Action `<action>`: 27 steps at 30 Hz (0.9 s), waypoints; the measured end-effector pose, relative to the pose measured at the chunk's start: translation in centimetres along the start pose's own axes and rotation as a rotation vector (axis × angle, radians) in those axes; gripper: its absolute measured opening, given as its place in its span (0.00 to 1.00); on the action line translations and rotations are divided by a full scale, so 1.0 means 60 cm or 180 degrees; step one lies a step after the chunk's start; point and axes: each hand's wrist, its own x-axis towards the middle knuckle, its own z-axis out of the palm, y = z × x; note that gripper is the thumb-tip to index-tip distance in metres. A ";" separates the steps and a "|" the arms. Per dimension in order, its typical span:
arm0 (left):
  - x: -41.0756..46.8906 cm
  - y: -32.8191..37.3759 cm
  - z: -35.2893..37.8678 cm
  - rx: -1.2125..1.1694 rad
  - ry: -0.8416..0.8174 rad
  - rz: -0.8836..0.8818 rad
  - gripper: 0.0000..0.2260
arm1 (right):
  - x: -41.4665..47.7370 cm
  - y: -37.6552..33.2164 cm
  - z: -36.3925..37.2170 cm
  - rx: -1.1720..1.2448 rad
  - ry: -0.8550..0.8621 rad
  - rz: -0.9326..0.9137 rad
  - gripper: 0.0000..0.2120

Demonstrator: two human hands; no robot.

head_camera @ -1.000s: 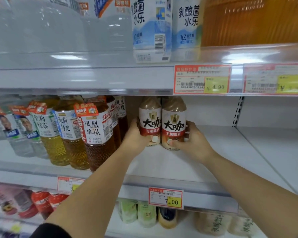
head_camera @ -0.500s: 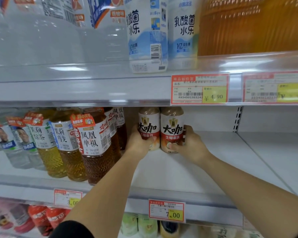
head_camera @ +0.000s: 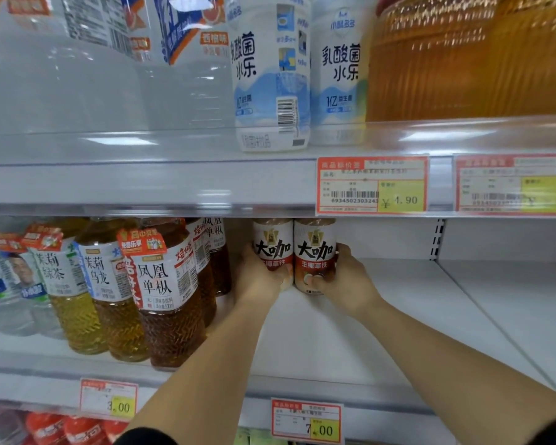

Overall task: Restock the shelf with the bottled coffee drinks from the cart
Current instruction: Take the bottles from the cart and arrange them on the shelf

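Two bottled coffee drinks with white, red and brown labels stand side by side deep on the middle shelf (head_camera: 350, 332). My left hand (head_camera: 260, 277) wraps the left coffee bottle (head_camera: 273, 244) from its left side. My right hand (head_camera: 344, 277) grips the right coffee bottle (head_camera: 315, 248) from its right, thumb across the lower label. The two bottles touch each other. Their caps are hidden behind the upper shelf's edge. The cart is out of view.
Tea bottles (head_camera: 161, 290) stand close on the left of my left arm. Bare white shelf runs to the right. The upper shelf edge (head_camera: 174, 184) carries price tags, with white drink bottles (head_camera: 270, 75) and amber bottles (head_camera: 463, 59) above. A 7.00 tag (head_camera: 307, 420) marks the front rail.
Both hands have pushed the two coffee bottles further back on the shelf. My view has dropped, so the upper shelf now hides the bottle caps.
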 end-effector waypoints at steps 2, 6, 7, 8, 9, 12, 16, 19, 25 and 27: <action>0.004 -0.002 0.001 0.0038 -0.0040 0.0025 0.29 | 0.001 -0.001 0.000 -0.0002 -0.0024 0.0037 0.31; -0.007 0.003 -0.010 0.0010 -0.0173 0.0088 0.31 | -0.019 -0.024 -0.023 -0.0009 -0.0194 0.0075 0.33; -0.019 0.006 -0.020 -0.0070 -0.0216 0.0223 0.29 | -0.034 -0.037 -0.034 0.0013 -0.0178 0.0030 0.33; -0.039 0.007 -0.034 -0.0166 -0.0269 0.0396 0.27 | -0.054 -0.049 -0.045 0.0020 -0.0092 -0.0097 0.32; -0.063 0.008 -0.052 -0.0244 -0.0322 0.0625 0.25 | -0.076 -0.061 -0.054 -0.0004 0.0064 -0.0335 0.29; -0.167 -0.007 -0.125 -0.0087 -0.0326 0.1356 0.18 | -0.164 -0.084 -0.055 -0.0093 0.0477 -0.1062 0.19; -0.294 -0.097 -0.213 0.0166 -0.0228 0.1884 0.11 | -0.302 -0.087 0.019 -0.0086 0.0111 -0.1753 0.09; -0.367 -0.222 -0.250 0.0486 -0.0370 0.1403 0.11 | -0.402 -0.068 0.117 -0.0128 -0.0531 -0.1701 0.10; -0.519 -0.491 -0.313 0.0909 -0.0511 -0.0073 0.09 | -0.569 0.061 0.347 -0.0353 -0.1968 -0.0515 0.08; -0.570 -0.571 -0.320 0.1065 -0.0572 -0.0562 0.10 | -0.615 0.105 0.413 -0.0475 -0.2372 -0.0063 0.11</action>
